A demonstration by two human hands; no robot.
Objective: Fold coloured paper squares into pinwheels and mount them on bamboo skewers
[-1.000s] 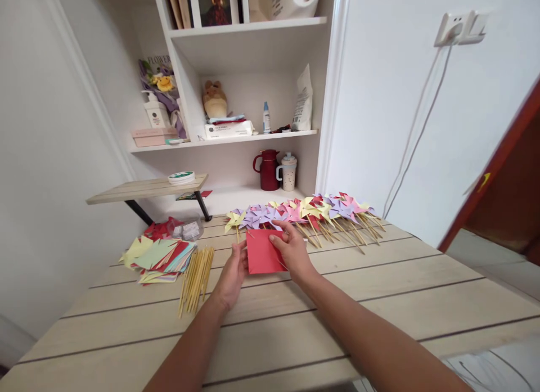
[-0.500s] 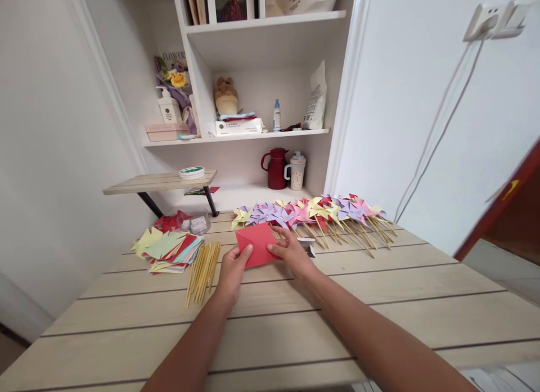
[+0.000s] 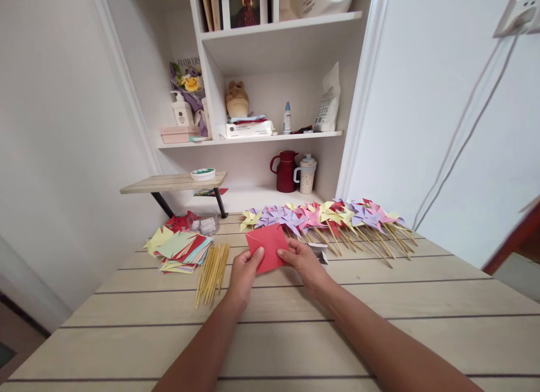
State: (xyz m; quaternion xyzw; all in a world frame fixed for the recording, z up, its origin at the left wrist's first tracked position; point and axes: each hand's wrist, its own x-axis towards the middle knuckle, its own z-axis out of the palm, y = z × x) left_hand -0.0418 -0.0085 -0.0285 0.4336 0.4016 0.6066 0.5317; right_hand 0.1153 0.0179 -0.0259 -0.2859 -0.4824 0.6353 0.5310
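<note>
A square sheet of red paper (image 3: pixel 269 243), with slits or creases running in from its corners, is held above the table between both hands. My left hand (image 3: pixel 245 271) pinches its lower left edge, thumb on top. On the right edge, my right hand (image 3: pixel 304 264) grips with the thumb in front and the other fingers mostly behind the sheet. A bundle of thin wooden sticks (image 3: pixel 212 273) lies left of my left hand. Farther left is a pile of coloured paper sheets (image 3: pixel 183 248). Many finished paper pinwheels on sticks (image 3: pixel 324 216) lie in a row behind my hands.
A small dark-and-white box (image 3: pixel 319 252) sits just beyond my right hand. Clear plastic containers (image 3: pixel 206 225) stand behind the paper pile. A small raised wooden stand (image 3: pixel 177 182) carries a round tub (image 3: pixel 203 174). A red jug (image 3: pixel 287 171) and a cup (image 3: pixel 307 174) stand at the back.
The view has swung slightly left, so everything sits farther right. My right fingers, raised over the paper's edge before, have lowered onto its right side. Both hands still hold the red sheet.
</note>
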